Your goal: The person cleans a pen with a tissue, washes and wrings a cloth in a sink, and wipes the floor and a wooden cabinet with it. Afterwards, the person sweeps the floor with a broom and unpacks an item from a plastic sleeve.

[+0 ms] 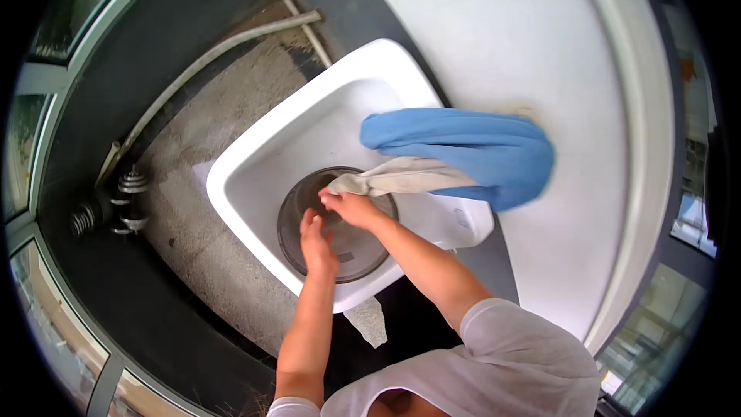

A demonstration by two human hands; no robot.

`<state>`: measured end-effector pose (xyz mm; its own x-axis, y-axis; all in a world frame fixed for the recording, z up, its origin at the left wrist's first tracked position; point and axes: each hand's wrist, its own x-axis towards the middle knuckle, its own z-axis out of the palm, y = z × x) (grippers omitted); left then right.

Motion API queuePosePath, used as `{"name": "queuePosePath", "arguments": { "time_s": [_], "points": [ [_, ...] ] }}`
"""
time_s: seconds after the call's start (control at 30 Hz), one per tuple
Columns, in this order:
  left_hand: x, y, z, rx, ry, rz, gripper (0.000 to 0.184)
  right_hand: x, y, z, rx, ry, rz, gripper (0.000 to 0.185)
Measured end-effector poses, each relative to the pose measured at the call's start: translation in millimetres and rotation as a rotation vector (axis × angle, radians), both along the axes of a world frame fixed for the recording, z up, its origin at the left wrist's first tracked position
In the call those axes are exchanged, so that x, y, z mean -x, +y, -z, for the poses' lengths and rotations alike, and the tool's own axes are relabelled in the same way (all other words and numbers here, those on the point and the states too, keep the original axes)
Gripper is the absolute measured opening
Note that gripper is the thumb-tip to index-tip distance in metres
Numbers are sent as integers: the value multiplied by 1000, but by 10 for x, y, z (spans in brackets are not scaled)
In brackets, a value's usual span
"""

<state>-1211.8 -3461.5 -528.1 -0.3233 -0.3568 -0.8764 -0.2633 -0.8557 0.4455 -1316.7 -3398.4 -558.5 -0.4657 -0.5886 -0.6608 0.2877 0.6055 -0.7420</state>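
There is one white, glossy, rounded-corner sink (266, 141) and one round, dark, see-through basin (359, 264). Cloths come to two: one large, bunched blue cloth (502, 150) and one twisted beige cloth (417, 175). Two bare hands show, one left hand (318, 251) and one right hand (351, 207). At least two long, pale, thin poles (212, 54) are visible; the exact number of silver, ringed metal weights (133, 202) cannot be told.

No readable text; blue marking on sink (255, 156) rim illegible.
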Motion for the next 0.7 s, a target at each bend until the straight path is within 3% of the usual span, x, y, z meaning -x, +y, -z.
{"name": "queuePosePath", "arguments": {
  "time_s": [0.07,0.2,0.4,0.53,0.7],
  "points": [
    [-132,-46,-105,93,43,58,46,-73,272,-406,87,127,-13,23],
    [-220,-84,-323,9,67,111,42,6,822,-1296,103,-59,115,15],
    [172,162,-796,38,159,288,31,428,1413,-2029,46,339,599,14],
    [325,241,-1050,22,243,400,31,655,1297,-2250,172,513,640,17],
    [310,282,-1211,46,263,426,29,832,1228,-2442,67,605,398,16]
  ]
}}
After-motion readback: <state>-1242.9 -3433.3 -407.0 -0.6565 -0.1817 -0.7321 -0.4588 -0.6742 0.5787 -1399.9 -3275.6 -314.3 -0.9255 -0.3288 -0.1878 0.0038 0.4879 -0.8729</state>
